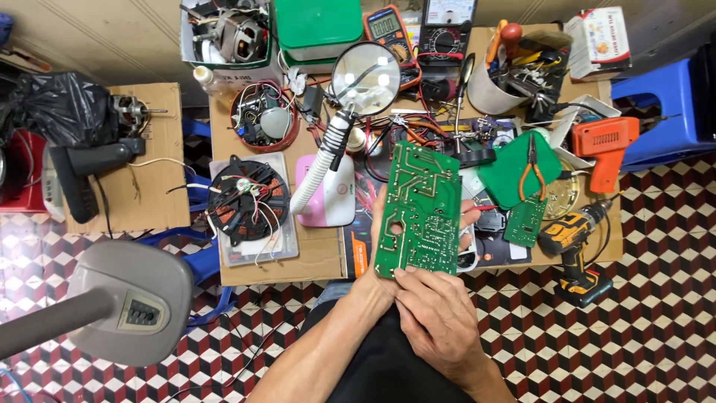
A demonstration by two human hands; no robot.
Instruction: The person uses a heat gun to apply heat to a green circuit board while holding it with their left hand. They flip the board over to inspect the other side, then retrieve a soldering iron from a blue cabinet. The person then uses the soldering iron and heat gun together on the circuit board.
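Above the near edge of the cardboard-covered workbench [313, 261], a large green circuit board [419, 213] is held up with its solder side toward the camera, tilted slightly to the right. Most of the left hand [384, 216] is hidden behind the board, with the thumb showing along the left edge and fingertips wrapping round the right edge, so it is closed on the board from behind. The right hand [436, 317] lies below it, palm down, fingers loosely curled, with the fingertips touching the board's bottom edge; it steadies the board rather than clamps it. Just to the right of the board lies a smaller green circuit board [526, 222], and above that a green pad [511, 168] carries orange-handled pliers [531, 168]. An orange heat gun [604, 149] rests at the far right, and a yellow and black cordless drill [574, 246] lies at the bench's right corner. Left of the held board stands a magnifier lamp [365, 78] on a flexible white neck rising from a pink and white base [328, 198]. Farther left a round copper coil [247, 200] sits on a clear tray, with a red bowl of parts [263, 118] behind it. Two multimeters [418, 30] stand at the back. A grey fan base [130, 302] sits on the checkered floor [656, 343] at lower left.
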